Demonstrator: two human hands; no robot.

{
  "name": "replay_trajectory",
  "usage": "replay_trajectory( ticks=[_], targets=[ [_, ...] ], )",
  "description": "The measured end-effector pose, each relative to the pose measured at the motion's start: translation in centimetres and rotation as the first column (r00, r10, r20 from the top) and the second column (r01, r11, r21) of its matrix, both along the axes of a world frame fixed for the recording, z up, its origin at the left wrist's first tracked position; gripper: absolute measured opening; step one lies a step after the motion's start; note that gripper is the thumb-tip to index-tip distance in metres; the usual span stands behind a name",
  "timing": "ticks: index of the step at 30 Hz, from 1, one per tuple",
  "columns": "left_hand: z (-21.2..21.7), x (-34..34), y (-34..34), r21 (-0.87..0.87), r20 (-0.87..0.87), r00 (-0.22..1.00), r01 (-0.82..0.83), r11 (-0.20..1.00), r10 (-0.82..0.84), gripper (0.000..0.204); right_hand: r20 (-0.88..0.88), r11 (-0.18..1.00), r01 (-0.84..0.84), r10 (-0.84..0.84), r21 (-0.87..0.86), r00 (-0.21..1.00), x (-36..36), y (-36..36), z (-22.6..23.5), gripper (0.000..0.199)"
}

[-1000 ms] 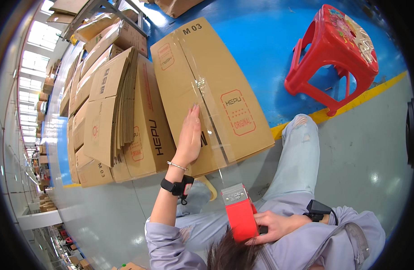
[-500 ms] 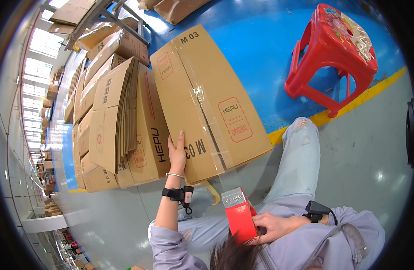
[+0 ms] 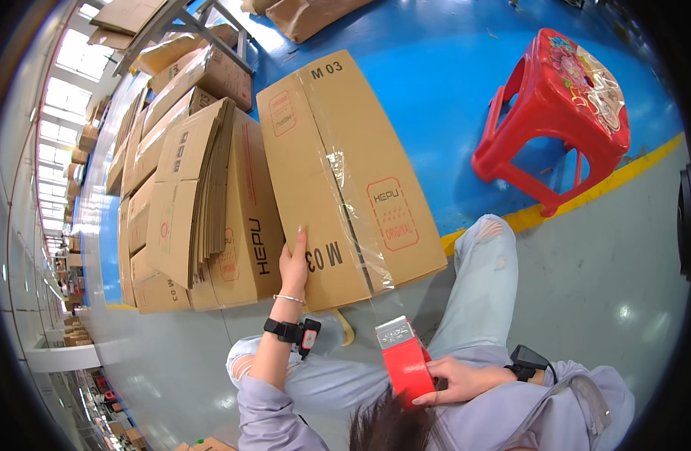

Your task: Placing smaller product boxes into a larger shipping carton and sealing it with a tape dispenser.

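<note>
A large brown cardboard box (image 3: 338, 135) lies before me with its flaps closed. Clear packing tape (image 3: 337, 169) runs along its middle seam to the near edge. My left hand (image 3: 293, 267) rests against the near left part of the box, fingers stretched out. In my right hand (image 3: 454, 379) is a red tape dispenser (image 3: 407, 368) with a metal front, which I grip by its body. A strip of clear tape stretches from the box's near edge toward the dispenser. My hair covers the dispenser's lower end.
On the left, flattened cartons (image 3: 181, 203) lean against several brown boxes (image 3: 246, 203). A red plastic stool (image 3: 556, 128) stands at the right on the blue floor (image 3: 413, 90), near a yellow line (image 3: 601, 180). At the upper left is a grey metal frame (image 3: 210, 41).
The view has shifted slightly, moving the stool and dispenser a little lower in it. My left hand stays against the box, and my right hand still holds the dispenser.
</note>
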State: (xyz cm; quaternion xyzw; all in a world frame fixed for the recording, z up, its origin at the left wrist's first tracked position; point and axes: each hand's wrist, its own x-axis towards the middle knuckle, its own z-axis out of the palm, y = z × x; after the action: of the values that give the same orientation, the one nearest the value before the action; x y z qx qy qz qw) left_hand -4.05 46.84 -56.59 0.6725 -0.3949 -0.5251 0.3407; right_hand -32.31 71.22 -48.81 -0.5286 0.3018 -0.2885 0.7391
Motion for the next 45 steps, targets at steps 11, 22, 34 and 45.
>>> replay_trajectory(
  ticks=[11, 22, 34, 45],
  targets=[
    [0.6, -1.4, -0.1, -0.084, 0.055, 0.998, 0.048, 0.995, -0.043, 0.052, -0.176, 0.993, -0.068, 0.085, 0.100, 0.981, 0.2, -1.7, -0.4, 0.037],
    [0.6, 1.3, 0.5, -0.099, -0.010, 0.969, 0.246, 0.964, -0.248, 0.054, -0.326, 0.972, 0.148, -0.082, 0.183, 0.942, 2.4, -1.2, -0.5, 0.034],
    [12.3, 0.4, 0.8, -0.381, 0.297, 0.947, 0.232, 0.895, -0.119, 0.074, -0.291, 0.985, 0.023, 0.028, 0.170, 0.956, 0.2, -3.3, -0.2, 0.032],
    [15.9, 18.6, 0.1, -0.212, 0.957, 0.051, 0.796, 0.567, 0.287, 0.057, -0.288, 0.975, -0.208, 0.223, 0.083, 0.931, -2.3, -4.9, -1.6, 0.033]
  ],
)
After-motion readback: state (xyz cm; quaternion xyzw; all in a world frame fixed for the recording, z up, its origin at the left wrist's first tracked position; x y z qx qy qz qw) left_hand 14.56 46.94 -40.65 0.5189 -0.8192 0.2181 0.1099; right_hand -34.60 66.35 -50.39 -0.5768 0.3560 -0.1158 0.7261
